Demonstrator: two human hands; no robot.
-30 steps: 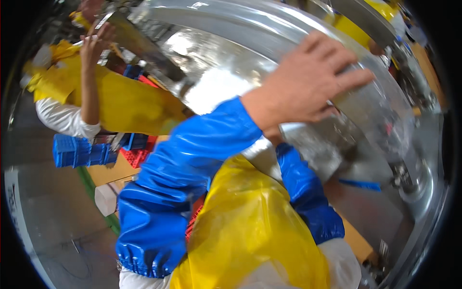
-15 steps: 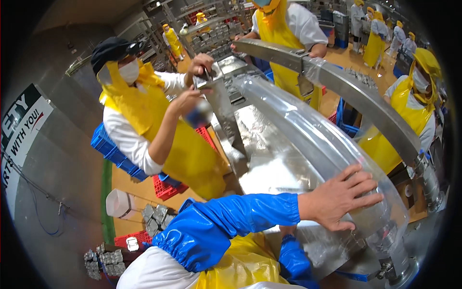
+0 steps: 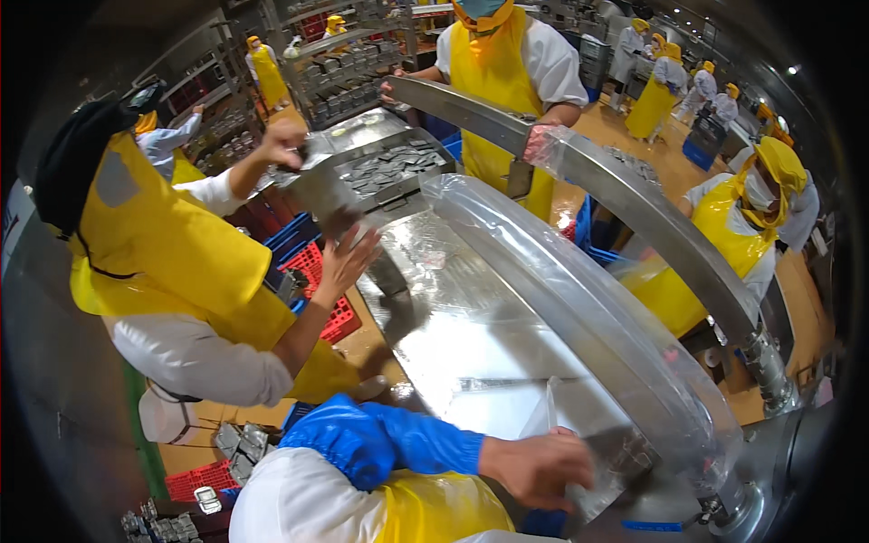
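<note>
My left hand (image 3: 539,471) hangs over the near end of the steel table (image 3: 489,344), its fingers curled and smeared by motion. I cannot see anything in it. Just behind it a bit of my right hand (image 3: 563,432) shows; the rest is hidden. A thin, pale, upright flat piece (image 3: 546,409) rises right beside those fingertips, but whether they grip it is unclear. Along the table's right side runs a long clear plastic sleeve-like cover (image 3: 579,290), apart from both hands.
A curved steel beam (image 3: 634,181) spans the right; a co-worker (image 3: 502,81) grasps its far part. Another co-worker (image 3: 181,244) at left handles a metal piece (image 3: 317,185). A tray of grey pieces (image 3: 389,167) stands at the far end. Red crates (image 3: 335,308) are on the left.
My left hand has left the clear plastic cover and drawn back toward me, its spread fingers now curled. My view has shifted; the left co-worker appears closer. The pale flat piece has come into view.
</note>
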